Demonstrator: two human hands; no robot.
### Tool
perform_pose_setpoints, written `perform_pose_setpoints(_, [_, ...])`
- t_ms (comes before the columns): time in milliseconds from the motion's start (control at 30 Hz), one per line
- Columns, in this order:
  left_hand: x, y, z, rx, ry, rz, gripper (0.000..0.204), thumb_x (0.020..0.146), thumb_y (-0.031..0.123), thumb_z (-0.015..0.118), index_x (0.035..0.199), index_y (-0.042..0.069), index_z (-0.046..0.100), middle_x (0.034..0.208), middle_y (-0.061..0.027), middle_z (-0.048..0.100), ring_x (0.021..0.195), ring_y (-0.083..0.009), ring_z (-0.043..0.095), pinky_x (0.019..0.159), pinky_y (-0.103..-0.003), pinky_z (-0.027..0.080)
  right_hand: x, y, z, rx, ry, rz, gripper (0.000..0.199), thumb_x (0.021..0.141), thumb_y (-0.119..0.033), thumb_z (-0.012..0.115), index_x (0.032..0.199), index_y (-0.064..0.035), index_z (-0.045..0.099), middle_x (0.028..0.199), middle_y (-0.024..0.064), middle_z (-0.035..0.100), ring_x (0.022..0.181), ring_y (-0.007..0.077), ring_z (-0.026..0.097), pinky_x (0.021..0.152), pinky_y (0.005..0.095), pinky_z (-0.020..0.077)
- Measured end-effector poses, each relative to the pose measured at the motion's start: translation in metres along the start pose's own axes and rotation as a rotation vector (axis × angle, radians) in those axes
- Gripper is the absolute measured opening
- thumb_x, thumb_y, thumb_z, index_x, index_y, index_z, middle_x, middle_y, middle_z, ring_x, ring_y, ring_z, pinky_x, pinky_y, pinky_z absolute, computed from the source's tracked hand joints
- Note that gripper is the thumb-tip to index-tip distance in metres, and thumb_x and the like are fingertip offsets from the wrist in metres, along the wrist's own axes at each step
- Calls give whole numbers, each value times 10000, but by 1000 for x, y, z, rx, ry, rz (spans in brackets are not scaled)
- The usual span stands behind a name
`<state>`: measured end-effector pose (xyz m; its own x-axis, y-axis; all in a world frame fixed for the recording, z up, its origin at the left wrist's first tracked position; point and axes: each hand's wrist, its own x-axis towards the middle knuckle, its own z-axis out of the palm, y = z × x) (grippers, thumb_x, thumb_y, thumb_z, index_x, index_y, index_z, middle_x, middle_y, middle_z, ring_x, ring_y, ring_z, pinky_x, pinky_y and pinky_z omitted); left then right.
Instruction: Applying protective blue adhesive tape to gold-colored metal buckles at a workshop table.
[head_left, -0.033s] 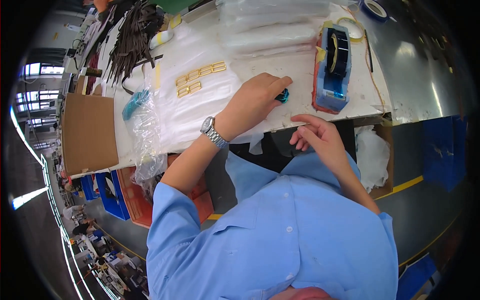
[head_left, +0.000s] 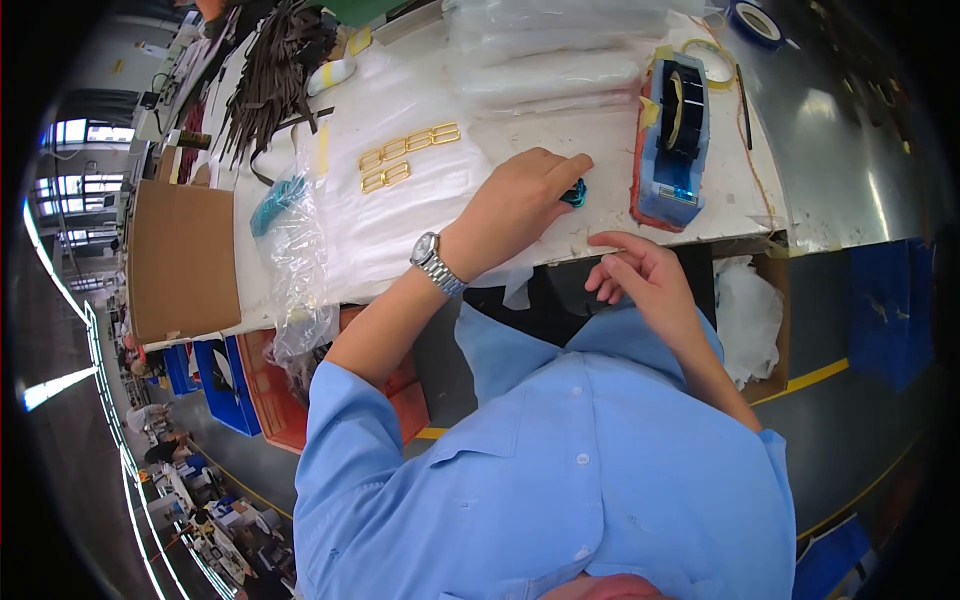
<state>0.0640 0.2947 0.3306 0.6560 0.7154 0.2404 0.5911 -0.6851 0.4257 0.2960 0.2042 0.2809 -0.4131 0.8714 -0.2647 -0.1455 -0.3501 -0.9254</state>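
Note:
My left hand (head_left: 522, 205), a metal-banded watch (head_left: 436, 264) on its wrist, rests near the front edge of the worktable. Its fingers are closed on a small dark teal, shiny bundle (head_left: 575, 194), mostly hidden under the hand. Just off the table edge hangs my right hand (head_left: 645, 272), its index finger stretched out, the others loosely curled, nothing in them. To the left of my left hand, gold rectangular buckles (head_left: 409, 146) lie in two rows on white plastic bags (head_left: 345, 235). A blue tape dispenser (head_left: 668, 190) with dark tape stands to the right of the teal bundle.
Clear plastic bags (head_left: 545, 80) are stacked at the back. Dark brown straps (head_left: 268, 85) and a teal bundle in clear film (head_left: 277, 203) lie at left, beside a cardboard panel (head_left: 183, 262). Tape rolls (head_left: 756, 24) sit back right. An orange crate (head_left: 268, 395) stands below the table.
The whole view has shifted slightly, so the table and its contents appear a little further right. Both hands keep nearly the same pose.

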Motion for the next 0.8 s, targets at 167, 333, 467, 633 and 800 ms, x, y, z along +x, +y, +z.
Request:
perform_pose_setpoints(167, [-3,11,15,45,70,-9,551,806,22,787,1322,51,595,1003,-135,714,958,-342,659,825,-444,535,-6,2,-6,-36,32,-12,292,1071,-111,556,1308,20,665,895,62,743,765,80,641,707,230,522])
perform_pose_setpoints(333, [-4,15,9,-3,97,-55,566,820,33,784,1352,66,593,1014,-118,725,995,-339,664,846,-429,541,-19,-6,-10,-38,43,16,278,1063,-96,564,1286,26,675,905,58,746,769,83,644,723,231,523])
perform_pose_setpoints(467, [-20,-6,-21,93,325,-85,291,865,69,789,1145,58,713,1039,-122,741,1005,-336,689,870,-419,551,-42,-31,-12,-70,141,-54,211,1054,-95,606,1184,30,716,876,63,742,746,86,642,706,229,524])
perform_pose_setpoints(633, [-84,-73,-83,561,119,-398,47,928,90,688,918,46,674,883,-131,675,880,-349,657,781,-458,535,-47,-67,-36,-175,550,-371,180,1053,-114,642,1098,29,742,830,12,656,686,48,547,635,214,454])
perform_pose_setpoints(800, [-98,-99,-78,557,42,-336,60,928,93,678,929,46,641,897,-138,658,899,-345,647,792,-468,537,-13,-72,-58,-322,515,-316,215,1042,-143,677,1098,56,738,883,-21,590,710,38,505,628,213,402])
